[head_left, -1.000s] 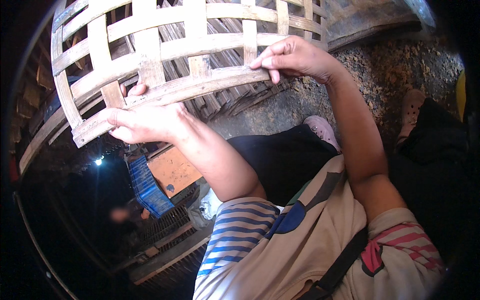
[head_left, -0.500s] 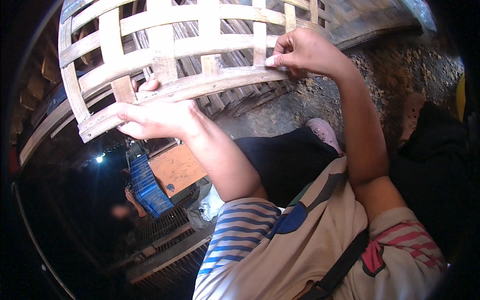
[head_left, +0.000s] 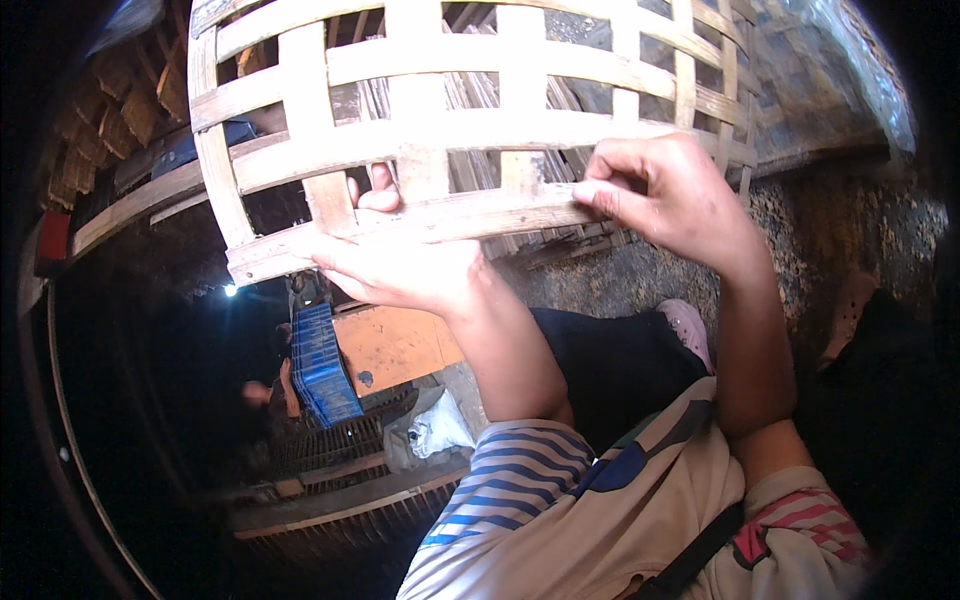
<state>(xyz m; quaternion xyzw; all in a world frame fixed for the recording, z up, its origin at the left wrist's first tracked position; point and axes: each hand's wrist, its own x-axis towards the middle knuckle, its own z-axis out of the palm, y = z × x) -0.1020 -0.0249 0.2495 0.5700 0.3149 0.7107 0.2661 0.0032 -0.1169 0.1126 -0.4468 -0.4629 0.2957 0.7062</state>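
Observation:
A pale woven bamboo lattice panel [head_left: 415,90] is raised before me, with wide gaps between its crossed slats. My left hand [head_left: 410,265] is closed around the panel's near rim by its left corner. The thumb lies on my side of the rim, and fingertips show through a gap behind it. Farther right, my right hand [head_left: 675,195] is closed at the same rim, thumb and forefinger pinched against its upper edge. Its other fingers are curled and partly hidden. Glare washes out much of the weave.
Behind the lattice lie stacked bamboo strips [head_left: 465,100]. Below left are an orange board [head_left: 395,345], a blue slatted object [head_left: 325,375], a white bag [head_left: 440,425] and slatted racks [head_left: 350,510]. Another person's arm [head_left: 290,388] shows in the dark there. My pink clog [head_left: 687,330] rests on rough ground.
The panel and both hands sit farther right in the view, and the surroundings have shifted too. Both hands still grip the rim, the right hand slightly lower.

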